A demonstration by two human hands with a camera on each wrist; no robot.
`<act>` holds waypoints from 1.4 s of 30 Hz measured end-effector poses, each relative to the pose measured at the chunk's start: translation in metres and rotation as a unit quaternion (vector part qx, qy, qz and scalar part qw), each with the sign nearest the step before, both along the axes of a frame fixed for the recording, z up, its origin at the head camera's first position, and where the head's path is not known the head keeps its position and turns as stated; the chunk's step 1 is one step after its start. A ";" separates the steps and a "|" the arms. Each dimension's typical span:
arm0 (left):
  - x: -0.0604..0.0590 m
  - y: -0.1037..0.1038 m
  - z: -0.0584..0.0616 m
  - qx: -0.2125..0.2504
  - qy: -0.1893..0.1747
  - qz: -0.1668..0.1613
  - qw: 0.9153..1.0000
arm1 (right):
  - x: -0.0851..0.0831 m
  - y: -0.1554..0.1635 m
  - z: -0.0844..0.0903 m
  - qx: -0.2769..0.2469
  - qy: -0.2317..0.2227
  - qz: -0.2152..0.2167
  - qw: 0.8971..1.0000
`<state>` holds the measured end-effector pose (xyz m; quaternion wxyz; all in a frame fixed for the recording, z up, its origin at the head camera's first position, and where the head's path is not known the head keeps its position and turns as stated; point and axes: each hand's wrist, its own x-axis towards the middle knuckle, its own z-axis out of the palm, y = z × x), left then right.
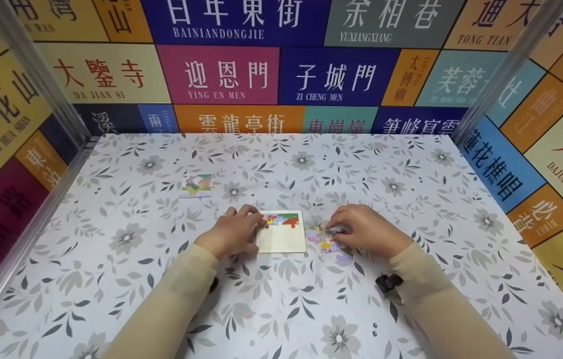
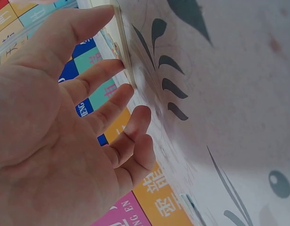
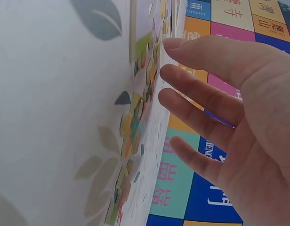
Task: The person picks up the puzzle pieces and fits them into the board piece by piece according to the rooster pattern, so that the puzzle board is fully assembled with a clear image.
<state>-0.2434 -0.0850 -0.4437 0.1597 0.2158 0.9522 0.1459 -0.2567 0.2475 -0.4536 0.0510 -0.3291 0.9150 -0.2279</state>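
Observation:
A cream puzzle tray point(image 1: 279, 242) lies on the table, with a strip of joined colourful jigsaw pieces point(image 1: 281, 220) along its far side. My left hand point(image 1: 234, 230) rests at the tray's left edge. In the left wrist view, its thumb point(image 2: 95, 21) and two fingertips touch the tray's rim, and the other fingers bend loosely. To the right of the tray lie several loose jigsaw pieces point(image 1: 329, 244). Over them is my right hand point(image 1: 366, 230), fingertips right at the pieces. The right wrist view shows its thumb and fingers apart, beside pieces point(image 3: 128, 127) on the table.
A small picture card point(image 1: 197, 185) with a colourful scene lies farther back, left of the tray. Leaves and flowers are printed on the white tabletop point(image 1: 281, 309). Panels with large characters point(image 1: 221, 75) stand behind and at both sides, with clear corner posts.

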 end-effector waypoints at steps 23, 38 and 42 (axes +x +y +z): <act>0.000 -0.001 -0.002 0.003 0.011 0.000 1.000 | 0.004 0.007 0.004 -0.003 0.002 0.026 1.000; 0.001 -0.001 -0.001 0.001 0.007 -0.005 1.000 | 0.004 0.013 0.000 0.019 0.002 -0.004 1.000; 0.000 -0.001 -0.001 0.006 0.009 -0.004 1.000 | 0.003 0.014 0.001 0.029 0.007 -0.005 1.000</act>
